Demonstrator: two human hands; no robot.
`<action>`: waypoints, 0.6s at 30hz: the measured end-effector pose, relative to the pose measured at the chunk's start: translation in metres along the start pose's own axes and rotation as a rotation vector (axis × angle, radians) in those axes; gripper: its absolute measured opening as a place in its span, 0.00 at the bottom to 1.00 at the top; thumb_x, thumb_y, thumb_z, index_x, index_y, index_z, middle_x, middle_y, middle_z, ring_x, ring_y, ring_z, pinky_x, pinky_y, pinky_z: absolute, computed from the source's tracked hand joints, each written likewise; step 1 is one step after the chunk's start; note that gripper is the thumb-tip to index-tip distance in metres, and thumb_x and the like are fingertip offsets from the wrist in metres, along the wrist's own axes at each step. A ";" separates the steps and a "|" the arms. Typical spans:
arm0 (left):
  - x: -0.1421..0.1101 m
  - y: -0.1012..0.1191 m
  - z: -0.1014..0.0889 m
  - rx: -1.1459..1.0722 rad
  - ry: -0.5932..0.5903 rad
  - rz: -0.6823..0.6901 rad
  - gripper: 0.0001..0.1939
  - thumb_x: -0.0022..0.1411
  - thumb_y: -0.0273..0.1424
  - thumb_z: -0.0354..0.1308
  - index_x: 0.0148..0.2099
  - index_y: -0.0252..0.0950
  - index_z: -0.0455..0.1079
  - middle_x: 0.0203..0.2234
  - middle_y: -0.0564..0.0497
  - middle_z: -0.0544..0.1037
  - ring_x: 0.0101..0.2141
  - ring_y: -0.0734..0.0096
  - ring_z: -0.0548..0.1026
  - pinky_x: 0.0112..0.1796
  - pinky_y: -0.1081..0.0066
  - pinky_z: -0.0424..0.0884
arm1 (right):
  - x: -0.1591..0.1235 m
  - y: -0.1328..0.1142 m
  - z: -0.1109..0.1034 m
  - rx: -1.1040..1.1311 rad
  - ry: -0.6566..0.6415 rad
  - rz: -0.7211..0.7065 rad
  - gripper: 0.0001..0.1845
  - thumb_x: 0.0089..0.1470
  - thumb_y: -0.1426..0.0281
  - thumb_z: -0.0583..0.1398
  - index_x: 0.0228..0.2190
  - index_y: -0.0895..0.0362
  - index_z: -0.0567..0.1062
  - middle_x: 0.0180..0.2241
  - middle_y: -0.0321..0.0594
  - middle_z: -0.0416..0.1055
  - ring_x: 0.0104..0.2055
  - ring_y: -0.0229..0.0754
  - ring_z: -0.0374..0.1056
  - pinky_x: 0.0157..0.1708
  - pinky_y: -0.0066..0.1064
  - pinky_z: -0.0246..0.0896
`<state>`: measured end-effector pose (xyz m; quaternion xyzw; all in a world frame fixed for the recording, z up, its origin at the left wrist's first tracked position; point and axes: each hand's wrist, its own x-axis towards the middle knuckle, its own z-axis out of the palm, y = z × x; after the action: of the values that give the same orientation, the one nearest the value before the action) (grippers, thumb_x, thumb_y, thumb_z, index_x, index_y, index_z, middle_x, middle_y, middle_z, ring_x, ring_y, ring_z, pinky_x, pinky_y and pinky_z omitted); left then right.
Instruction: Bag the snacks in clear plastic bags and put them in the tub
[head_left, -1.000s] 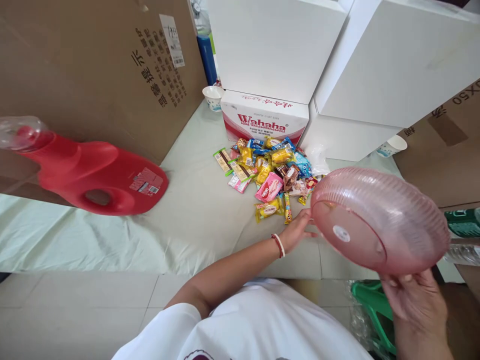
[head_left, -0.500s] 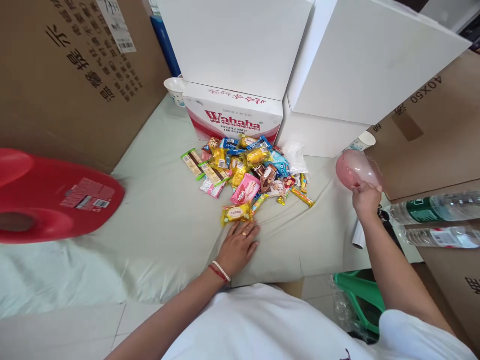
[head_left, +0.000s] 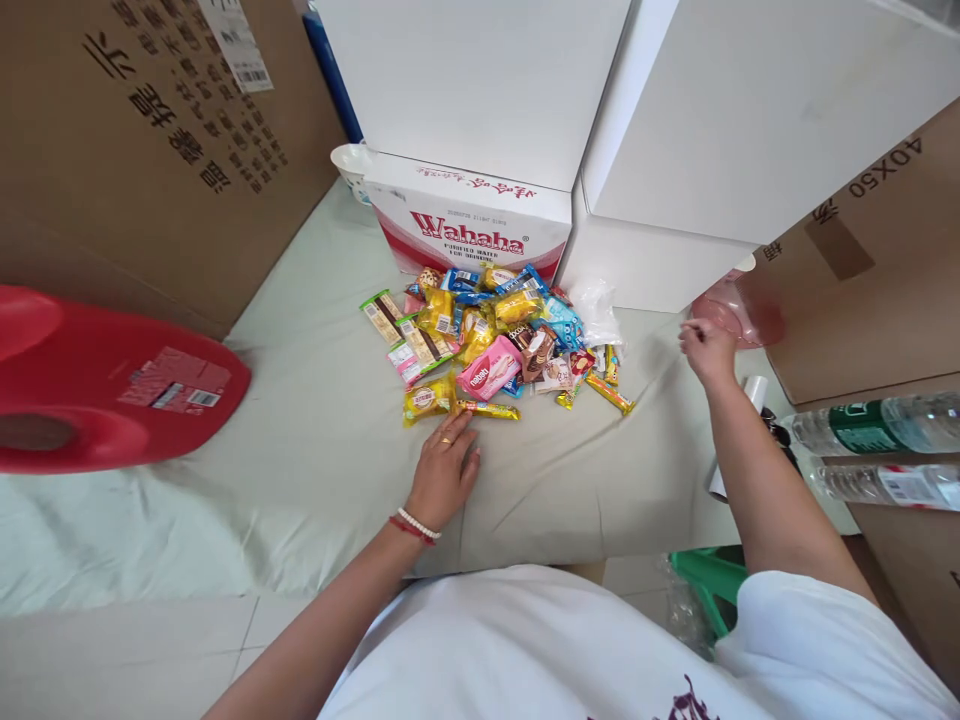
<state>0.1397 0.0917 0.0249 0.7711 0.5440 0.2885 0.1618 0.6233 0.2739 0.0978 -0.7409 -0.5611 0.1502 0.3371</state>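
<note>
Several wrapped snacks lie heaped on the pale cloth (head_left: 300, 400). My left hand (head_left: 442, 470) lies open at the near side of the heap, its fingertips touching a thin yellow snack stick (head_left: 491, 410). Beside that stick is a yellow-wrapped cake (head_left: 429, 398); a pink wafer packet (head_left: 489, 368) lies just behind. Over on the right, my right hand (head_left: 711, 352) is raised with loosely bent fingers and nothing visible in them. Close behind it stands a translucent pink bowl (head_left: 739, 310), partly hidden by the hand.
A Wahaha carton (head_left: 471, 225) and white boxes (head_left: 667, 120) stand behind the snacks. A red jug (head_left: 127, 385) lies at left. Two plastic bottles (head_left: 870, 425) lie at right near a white roll (head_left: 754, 392). Paper cups (head_left: 349, 165) sit beside the boxes.
My right hand has let go of the pink bowl, now farther back against the cardboard. My left hand has shifted left; the yellow cake moved left and the stick now lies crosswise.
</note>
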 end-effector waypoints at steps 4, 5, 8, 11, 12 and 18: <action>-0.006 0.011 -0.007 -0.049 0.024 0.080 0.09 0.69 0.27 0.51 0.45 0.37 0.73 0.53 0.42 0.76 0.60 0.54 0.68 0.59 0.49 0.70 | -0.020 -0.023 0.051 0.200 -0.143 0.159 0.17 0.50 0.66 0.66 0.42 0.62 0.79 0.32 0.41 0.76 0.26 0.35 0.66 0.29 0.29 0.61; -0.010 0.014 -0.010 -0.055 0.026 0.088 0.09 0.69 0.27 0.51 0.44 0.37 0.73 0.52 0.42 0.76 0.60 0.54 0.69 0.59 0.49 0.71 | -0.025 -0.028 0.061 0.239 -0.154 0.199 0.18 0.47 0.66 0.68 0.40 0.62 0.79 0.31 0.40 0.76 0.25 0.35 0.65 0.29 0.29 0.61; -0.026 0.020 -0.019 -0.066 0.047 0.074 0.09 0.69 0.27 0.51 0.44 0.38 0.73 0.50 0.43 0.76 0.59 0.55 0.70 0.57 0.50 0.72 | -0.037 -0.039 0.077 0.305 -0.115 0.243 0.15 0.44 0.62 0.69 0.31 0.61 0.77 0.23 0.37 0.72 0.26 0.37 0.64 0.29 0.30 0.61; -0.048 0.022 -0.035 -0.124 0.093 0.004 0.09 0.69 0.28 0.52 0.44 0.40 0.74 0.48 0.44 0.77 0.57 0.56 0.71 0.56 0.50 0.73 | -0.059 -0.045 0.072 0.397 -0.002 0.257 0.15 0.46 0.59 0.66 0.27 0.58 0.74 0.21 0.36 0.68 0.28 0.39 0.63 0.30 0.30 0.62; -0.056 0.023 -0.040 -0.160 0.103 -0.038 0.09 0.69 0.29 0.52 0.45 0.40 0.74 0.47 0.44 0.78 0.55 0.57 0.73 0.55 0.51 0.73 | -0.071 -0.047 0.068 0.434 0.034 0.259 0.15 0.47 0.58 0.64 0.27 0.57 0.73 0.22 0.35 0.68 0.28 0.38 0.63 0.31 0.30 0.62; -0.051 0.050 -0.054 -0.683 -0.085 -0.410 0.14 0.68 0.42 0.55 0.42 0.39 0.76 0.37 0.47 0.78 0.36 0.66 0.76 0.36 0.67 0.76 | -0.198 -0.078 0.067 0.924 -0.173 0.410 0.18 0.36 0.62 0.70 0.30 0.54 0.74 0.24 0.33 0.68 0.23 0.33 0.57 0.20 0.24 0.53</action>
<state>0.1312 0.0225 0.0810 0.5596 0.5525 0.3824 0.4853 0.4612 0.1225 0.0706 -0.5943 -0.3050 0.5065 0.5452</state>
